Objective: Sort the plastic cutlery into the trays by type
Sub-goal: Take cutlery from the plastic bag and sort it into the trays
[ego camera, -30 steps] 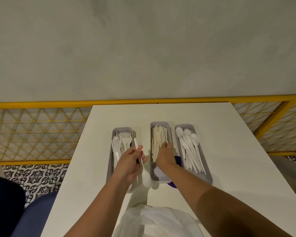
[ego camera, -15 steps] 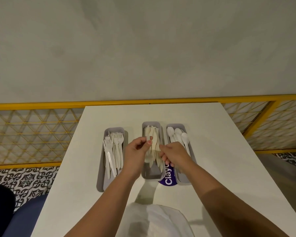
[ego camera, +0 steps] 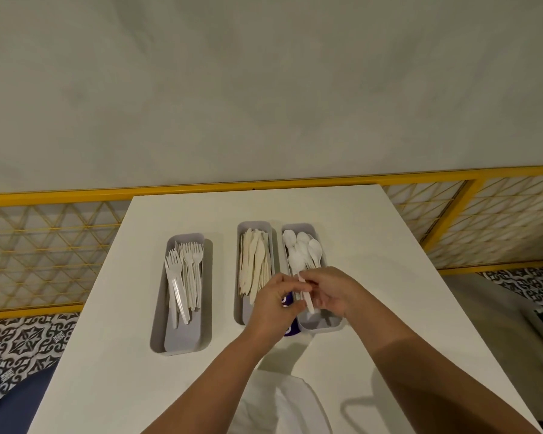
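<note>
Over the spoon tray (ego camera: pixel 320 327): one white spoon (ego camera: pixel 308 302) held two-handed
Your left hand (ego camera: pixel 276 305) and right hand (ego camera: pixel 333 292) both pinch its handle, fingers curled; bowl end points away from you

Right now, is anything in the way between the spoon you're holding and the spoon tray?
No, nothing visible. The left hand and right hand hold the spoon right over the spoon tray; only other spoons lie inside.

On the white table (ego camera: pixel 373 239) stand a fork tray (ego camera: pixel 182 339), a knife tray (ego camera: pixel 254 224) and a spoon tray (ego camera: pixel 320 324); a white bag (ego camera: pixel 282 402) lies at the near edge.
</note>
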The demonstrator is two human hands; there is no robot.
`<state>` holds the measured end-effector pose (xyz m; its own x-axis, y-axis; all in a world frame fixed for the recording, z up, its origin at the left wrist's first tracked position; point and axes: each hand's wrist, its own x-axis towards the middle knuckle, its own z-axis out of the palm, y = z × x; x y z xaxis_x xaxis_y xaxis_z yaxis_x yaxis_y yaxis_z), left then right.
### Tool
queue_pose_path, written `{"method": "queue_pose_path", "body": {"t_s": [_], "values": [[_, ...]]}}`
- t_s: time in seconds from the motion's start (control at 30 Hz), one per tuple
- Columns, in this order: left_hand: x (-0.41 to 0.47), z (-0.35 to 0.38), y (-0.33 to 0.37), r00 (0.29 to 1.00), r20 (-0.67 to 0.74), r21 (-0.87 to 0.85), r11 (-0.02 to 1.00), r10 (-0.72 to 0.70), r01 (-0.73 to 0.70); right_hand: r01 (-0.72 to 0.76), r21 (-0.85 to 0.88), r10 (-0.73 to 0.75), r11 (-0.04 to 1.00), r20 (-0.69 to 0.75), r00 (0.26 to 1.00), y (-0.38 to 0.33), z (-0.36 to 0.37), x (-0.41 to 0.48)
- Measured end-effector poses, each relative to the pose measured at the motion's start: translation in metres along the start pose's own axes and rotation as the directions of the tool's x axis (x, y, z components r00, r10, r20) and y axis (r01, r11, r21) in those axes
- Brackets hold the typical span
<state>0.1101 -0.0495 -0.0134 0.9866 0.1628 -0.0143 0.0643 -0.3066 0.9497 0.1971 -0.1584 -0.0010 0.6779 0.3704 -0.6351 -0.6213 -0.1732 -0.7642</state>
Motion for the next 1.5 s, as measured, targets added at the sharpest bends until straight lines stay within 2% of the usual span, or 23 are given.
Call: {"method": "queue_pose_path", "body": {"t_s": [0.07,0.13,0.2,0.3,0.4,0.6,0.87,1.0,1.17,1.33,1.5], "values": [[0.003,0.006,-0.01,0.999,0.025,0.141,0.989,-0.036,0.032,0.114,-0.275,-0.157,0.955,-0.141,0.978,0.003,-0.007,0.008],[0.005,0.012,-0.021,0.995,0.063,0.316,0.947,-0.075,0.051,0.182,-0.59,-0.36,0.787,-0.2,0.911,0.01,-0.01,0.017],[0.005,0.017,-0.028,0.991,0.091,0.426,0.903,-0.096,0.048,0.19,-0.721,-0.441,0.666,-0.176,0.88,0.018,-0.01,0.025],[0.003,0.023,-0.032,0.981,0.111,0.482,0.872,-0.157,0.085,0.134,-0.814,-0.45,0.565,-0.167,0.877,0.028,-0.009,0.038],[0.002,0.026,-0.037,0.971,0.116,0.504,0.855,-0.208,0.123,0.09,-0.851,-0.428,0.518,-0.166,0.888,0.033,-0.006,0.045],[0.002,0.027,-0.041,0.969,0.11,0.528,0.839,-0.222,0.133,0.098,-0.898,-0.429,0.429,-0.107,0.897,0.04,-0.006,0.046],[-0.013,0.005,-0.028,0.989,0.068,0.472,0.878,-0.128,0.081,0.183,-0.902,-0.491,0.39,-0.036,0.87,0.032,0.005,0.022],[-0.032,-0.022,-0.028,0.988,0.098,0.473,0.879,-0.117,0.058,0.252,-0.88,-0.409,0.401,0.074,0.91,0.034,0.027,-0.006],[-0.067,-0.054,-0.037,0.98,0.122,0.488,0.869,-0.156,0.077,0.364,-0.836,-0.309,0.41,0.248,0.918,0.052,0.058,-0.049],[-0.101,-0.078,-0.05,0.967,0.169,0.592,0.804,-0.19,0.055,0.443,-0.815,-0.19,0.374,0.4,0.897,0.081,0.083,-0.074],[-0.131,-0.082,-0.058,0.931,0.161,0.754,0.65,-0.327,0.098,0.428,-0.866,-0.073,0.26,0.424,0.903,0.111,0.097,-0.08]]}}
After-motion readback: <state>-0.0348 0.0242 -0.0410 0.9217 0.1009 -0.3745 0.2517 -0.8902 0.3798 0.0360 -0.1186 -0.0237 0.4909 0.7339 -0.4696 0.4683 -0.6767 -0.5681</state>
